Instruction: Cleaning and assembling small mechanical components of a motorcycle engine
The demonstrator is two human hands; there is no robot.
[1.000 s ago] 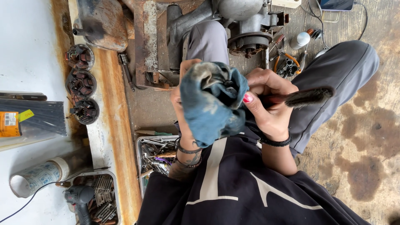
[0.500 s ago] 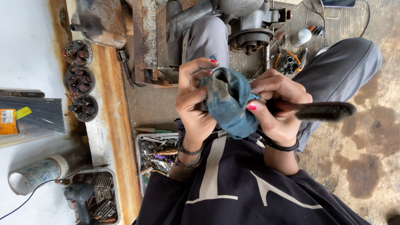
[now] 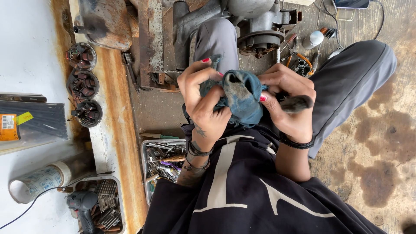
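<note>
A stained concrete floor [image 3: 381, 130] with dark oily patches stretches under the seated person, and a rusty, paint-flaked ledge [image 3: 117, 130] runs along one side. Both hands are up in front of the chest, over the lap. The left hand [image 3: 203, 99] has its grip pressed closed around a dirty blue rag [image 3: 240, 99], fingers curled over the cloth and the thumb tucked against it. The right hand [image 3: 288, 102] also has its grip closed: its fingertips pinch into the rag on the other side, and a dark brush-like tool [image 3: 297, 103] lies clamped across the palm, its grimy end sticking out past the knuckles. The rag is bunched between the two hands, touching both; what it may wrap inside I cannot tell.

Just beyond the hands, between the grey-trousered knees, sits a worn metal engine part [image 3: 260, 26]. Near it on the floor lie pliers with orange handles [image 3: 299, 56] and a small white bottle [image 3: 313, 40]. On the ledge three round copper-wound coils [image 3: 83, 84] stand in a row. Beside the person's left elbow a metal tray [image 3: 164, 162] is crammed with loose hand tools, and a power drill [image 3: 82, 203] rests next to a second tray, with a paper-wrapped roll [image 3: 37, 182] close by
</note>
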